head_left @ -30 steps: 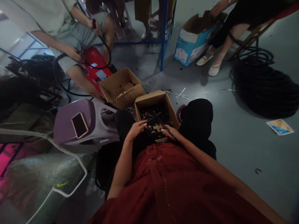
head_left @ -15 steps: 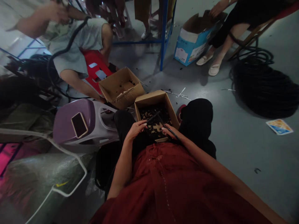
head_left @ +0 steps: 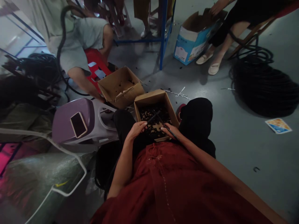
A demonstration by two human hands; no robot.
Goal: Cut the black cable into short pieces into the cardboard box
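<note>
Head view shows my right grip (head_left: 169,132) closed on a thin black cable piece (head_left: 171,132) above the cardboard box (head_left: 154,97) between my knees (head_left: 196,118), while my left grip (head_left: 136,130) curls near black scraps (head_left: 151,124), and I cannot tell if it holds one.

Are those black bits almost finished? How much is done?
Some is done: the cardboard box at the person's knees holds a heap of small black pieces. In hand: the right hand holds a thin black strip, and the left hand sits near another. Probably much is left, because the coil of black cable on the floor looks big.
</note>
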